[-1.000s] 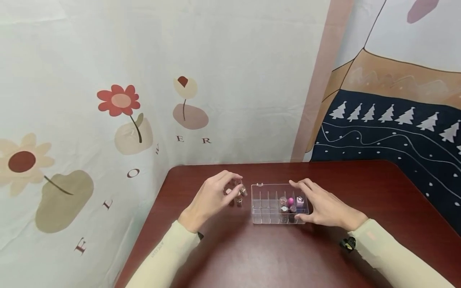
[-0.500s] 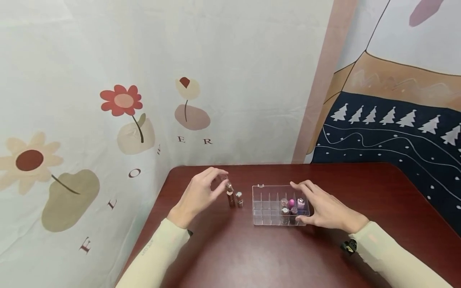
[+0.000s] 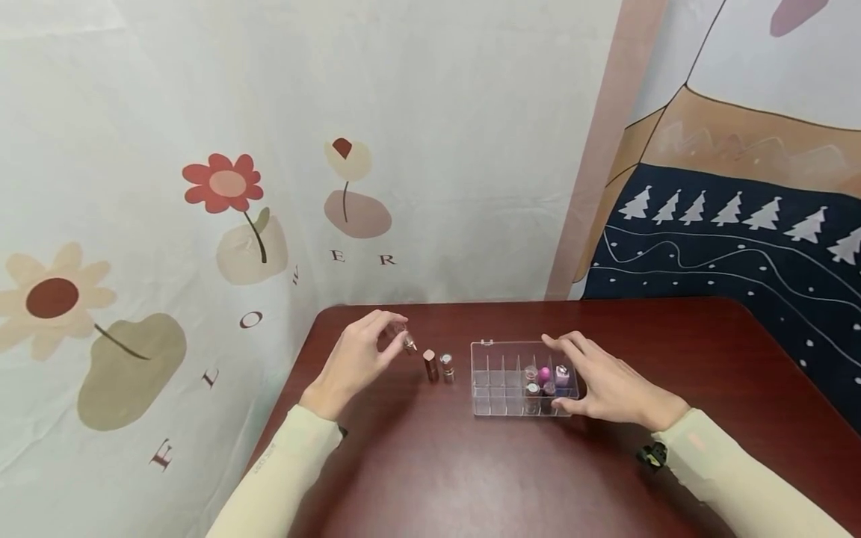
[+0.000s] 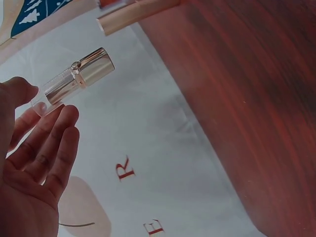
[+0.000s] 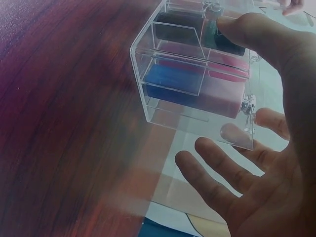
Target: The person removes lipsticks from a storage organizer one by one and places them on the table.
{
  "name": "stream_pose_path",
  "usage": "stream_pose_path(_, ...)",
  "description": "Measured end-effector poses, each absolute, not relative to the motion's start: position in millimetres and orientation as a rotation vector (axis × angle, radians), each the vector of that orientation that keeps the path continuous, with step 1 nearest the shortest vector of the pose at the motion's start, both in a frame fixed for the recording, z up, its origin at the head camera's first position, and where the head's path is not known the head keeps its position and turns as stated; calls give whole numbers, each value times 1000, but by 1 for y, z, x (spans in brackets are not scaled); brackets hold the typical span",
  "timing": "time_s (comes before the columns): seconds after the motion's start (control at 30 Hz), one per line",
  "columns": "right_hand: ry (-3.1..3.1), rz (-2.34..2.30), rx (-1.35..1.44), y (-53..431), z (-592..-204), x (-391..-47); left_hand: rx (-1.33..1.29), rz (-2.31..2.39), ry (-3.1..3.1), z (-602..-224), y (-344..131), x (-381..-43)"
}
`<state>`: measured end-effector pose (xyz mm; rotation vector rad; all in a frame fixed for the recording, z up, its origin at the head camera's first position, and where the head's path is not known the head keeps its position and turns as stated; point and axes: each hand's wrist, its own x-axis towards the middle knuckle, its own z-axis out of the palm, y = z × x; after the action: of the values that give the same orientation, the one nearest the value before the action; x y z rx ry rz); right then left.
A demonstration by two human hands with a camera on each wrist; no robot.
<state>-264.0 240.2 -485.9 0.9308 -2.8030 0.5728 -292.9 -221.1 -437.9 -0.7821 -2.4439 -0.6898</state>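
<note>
My left hand [image 3: 343,366] pinches a lipstick [image 4: 94,67] by its clear cap between thumb and fingertips, its shiny gold end pointing away. It hangs above the table, left of two upright lipsticks: a brown tube with a rose-gold top [image 3: 430,365] and a silver-topped one [image 3: 448,369]. My right hand [image 3: 605,385] holds the right end of a clear divided organizer [image 3: 496,382], thumb on the front side and index finger at the back corner. Several tubes stand in its right compartments, among them a pink round-topped one [image 3: 545,376] and a lilac square one [image 3: 561,376].
The dark red wooden table [image 3: 498,478] has its far edge close against a white cloth backdrop [image 3: 457,149] with printed flowers. A navy printed cloth [image 3: 713,254] hangs at the right. The organizer's left compartments hold nothing.
My left hand has moved left, away from the organizer, with the lipstick pinched in it, uncovering the two standing lipsticks. The right hand and organizer stay in place.
</note>
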Motion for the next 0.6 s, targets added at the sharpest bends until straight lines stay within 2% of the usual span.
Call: stream_pose_path(0.6, -2772, 566, 938, 241, -489, -266, -730, -612, -2528, -462, -230, -298)
